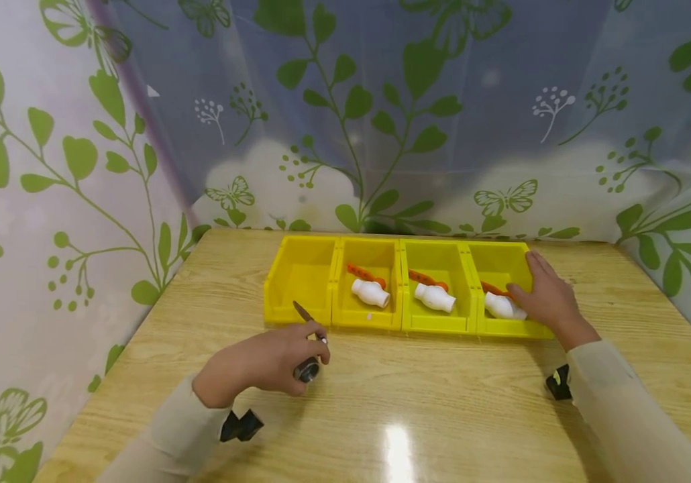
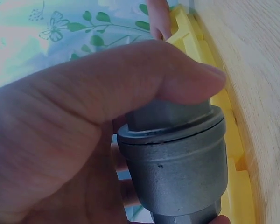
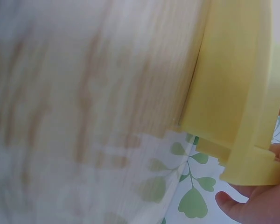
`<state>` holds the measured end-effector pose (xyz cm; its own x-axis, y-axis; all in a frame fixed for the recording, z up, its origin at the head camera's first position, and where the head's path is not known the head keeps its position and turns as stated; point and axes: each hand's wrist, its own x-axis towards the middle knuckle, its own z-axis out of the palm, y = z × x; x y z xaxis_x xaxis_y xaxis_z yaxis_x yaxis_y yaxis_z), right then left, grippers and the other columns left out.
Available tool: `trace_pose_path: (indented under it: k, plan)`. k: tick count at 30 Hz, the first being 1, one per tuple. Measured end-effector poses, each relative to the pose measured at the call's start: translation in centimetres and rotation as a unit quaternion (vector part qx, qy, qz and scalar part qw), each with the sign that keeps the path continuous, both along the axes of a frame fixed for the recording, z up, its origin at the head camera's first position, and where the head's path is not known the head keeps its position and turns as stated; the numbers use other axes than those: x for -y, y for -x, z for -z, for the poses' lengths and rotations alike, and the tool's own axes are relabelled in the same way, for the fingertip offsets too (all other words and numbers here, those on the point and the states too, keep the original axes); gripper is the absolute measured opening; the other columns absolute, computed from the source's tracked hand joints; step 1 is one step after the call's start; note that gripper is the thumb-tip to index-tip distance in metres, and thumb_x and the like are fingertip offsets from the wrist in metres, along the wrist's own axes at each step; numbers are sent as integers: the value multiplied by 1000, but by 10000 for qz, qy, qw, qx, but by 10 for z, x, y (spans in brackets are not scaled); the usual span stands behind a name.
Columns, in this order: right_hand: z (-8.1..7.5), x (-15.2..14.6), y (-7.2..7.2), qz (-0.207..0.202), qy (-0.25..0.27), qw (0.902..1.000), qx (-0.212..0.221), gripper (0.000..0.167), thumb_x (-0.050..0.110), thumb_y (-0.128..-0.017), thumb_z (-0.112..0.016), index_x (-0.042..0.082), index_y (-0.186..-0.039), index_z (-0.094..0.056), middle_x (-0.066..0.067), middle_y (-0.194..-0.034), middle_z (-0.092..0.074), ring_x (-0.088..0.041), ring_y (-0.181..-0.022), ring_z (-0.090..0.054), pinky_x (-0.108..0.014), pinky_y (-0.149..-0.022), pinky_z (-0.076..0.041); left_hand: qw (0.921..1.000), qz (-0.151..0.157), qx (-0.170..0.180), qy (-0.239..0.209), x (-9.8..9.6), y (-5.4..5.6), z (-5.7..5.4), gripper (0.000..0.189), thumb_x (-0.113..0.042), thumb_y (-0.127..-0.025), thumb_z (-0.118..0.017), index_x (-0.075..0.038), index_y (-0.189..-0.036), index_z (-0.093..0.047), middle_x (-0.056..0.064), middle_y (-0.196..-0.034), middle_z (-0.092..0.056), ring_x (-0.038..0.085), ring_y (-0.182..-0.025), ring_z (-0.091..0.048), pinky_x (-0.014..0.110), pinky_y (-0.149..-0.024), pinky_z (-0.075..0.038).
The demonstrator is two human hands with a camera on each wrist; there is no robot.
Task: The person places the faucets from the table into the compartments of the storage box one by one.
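My left hand (image 1: 263,361) holds a grey metal valve-like fitting (image 2: 179,172) over the table, just in front of the leftmost yellow bin (image 1: 303,275). In the left wrist view the thumb lies across the fitting's upper end. A thin dark lever (image 1: 302,310) sticks out past the fingers in the head view. My right hand (image 1: 547,298) grips the outer side wall of the rightmost yellow bin (image 3: 228,84). White fittings (image 1: 371,293) with orange handles (image 1: 365,274) lie in the three bins to the right; none shows in the leftmost.
Several yellow bins stand joined in a row towards the back of the wooden table (image 1: 345,396). A patterned curtain (image 1: 333,121) hangs behind the table and along its left side. Small black devices (image 1: 241,425) sit at both wrists.
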<state>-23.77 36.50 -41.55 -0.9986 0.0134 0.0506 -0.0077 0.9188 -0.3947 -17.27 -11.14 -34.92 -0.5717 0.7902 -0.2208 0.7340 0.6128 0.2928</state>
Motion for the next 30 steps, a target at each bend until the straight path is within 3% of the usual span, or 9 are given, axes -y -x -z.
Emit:
trace_pose_path:
  k: [20,30]
  plan:
    - [0,-1,0,-2,117,9999,32,85,38,-98,-49,-8,-152,-1,-29,-158,-2,-56,-135,-17,-72,-103,-15,9998,77,-112,-138,2,11,2,36,-10,-80,-73,-14,-114,-64,12,-135,-47,23,-107,-52,31,-81,-49]
    - [2,-3,3,51,183,9998,72,86,40,-98,-48,-6,-153,1,-28,-158,-1,-56,-135,-17,-71,-104,-16,9995,70,-245,-189,2,19,2,33,-7,-79,-72,-16,-110,-64,10,-130,-49,20,-98,-51,30,-77,-48]
